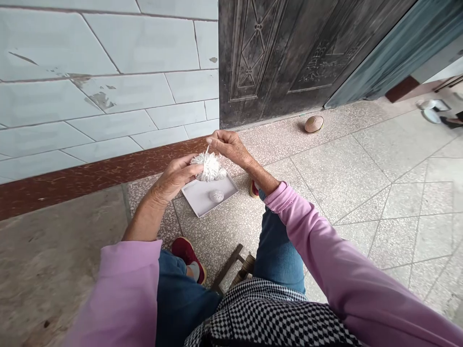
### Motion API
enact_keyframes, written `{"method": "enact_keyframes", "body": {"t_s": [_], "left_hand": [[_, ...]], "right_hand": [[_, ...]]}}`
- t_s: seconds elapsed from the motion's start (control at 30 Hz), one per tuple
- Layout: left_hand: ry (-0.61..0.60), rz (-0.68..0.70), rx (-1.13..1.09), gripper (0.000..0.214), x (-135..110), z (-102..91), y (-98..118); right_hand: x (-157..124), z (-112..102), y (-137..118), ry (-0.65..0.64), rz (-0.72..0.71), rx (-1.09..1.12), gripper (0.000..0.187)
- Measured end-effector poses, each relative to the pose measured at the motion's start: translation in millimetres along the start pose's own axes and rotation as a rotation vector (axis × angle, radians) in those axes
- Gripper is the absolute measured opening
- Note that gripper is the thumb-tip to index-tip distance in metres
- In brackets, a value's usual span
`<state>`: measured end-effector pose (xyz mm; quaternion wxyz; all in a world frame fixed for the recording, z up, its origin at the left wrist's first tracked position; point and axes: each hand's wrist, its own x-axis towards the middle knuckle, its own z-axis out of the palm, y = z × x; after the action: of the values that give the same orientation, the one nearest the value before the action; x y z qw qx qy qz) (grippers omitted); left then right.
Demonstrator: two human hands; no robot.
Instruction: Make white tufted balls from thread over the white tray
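My left hand [177,176] is closed around a fluffy white bundle of yarn [209,167], thumb and fingers on its left side. Just above the bundle, my right hand [231,147] pinches a short white yarn strand [207,150] that rises from it. Below both hands, a shallow white tray [195,195] rests on the floor. A small white ball [216,195] lies in that tray, and a second white ball [221,173] shows at the bundle's lower right, partly covered by it.
A tiled wall [152,43] with a dark red skirting [72,173] and a dark carved door [275,58] stand ahead. A round pinkish object [314,124] lies by the door. My red shoe [186,255] and a wooden stool [227,270] are below. Pale items [430,111] lie far right.
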<state>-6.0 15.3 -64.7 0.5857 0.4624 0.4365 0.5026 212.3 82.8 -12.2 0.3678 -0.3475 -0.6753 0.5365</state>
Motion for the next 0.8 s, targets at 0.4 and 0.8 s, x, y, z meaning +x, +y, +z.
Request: {"method": "enact_keyframes", "body": {"t_s": [0.4,0.8], "left_hand": [[0.227,0.080,-0.179,0.074,4.2,-2.2,12.4],[0.346,0.137,-0.271,0.074,13.7,-15.1,6.3]], "right_hand": [[-3.8,20.7,12.4,-0.104,0.157,-0.060,0.049],[-14.9,29.0,35.0,-0.288,-0.017,-0.347,0.033]]}}
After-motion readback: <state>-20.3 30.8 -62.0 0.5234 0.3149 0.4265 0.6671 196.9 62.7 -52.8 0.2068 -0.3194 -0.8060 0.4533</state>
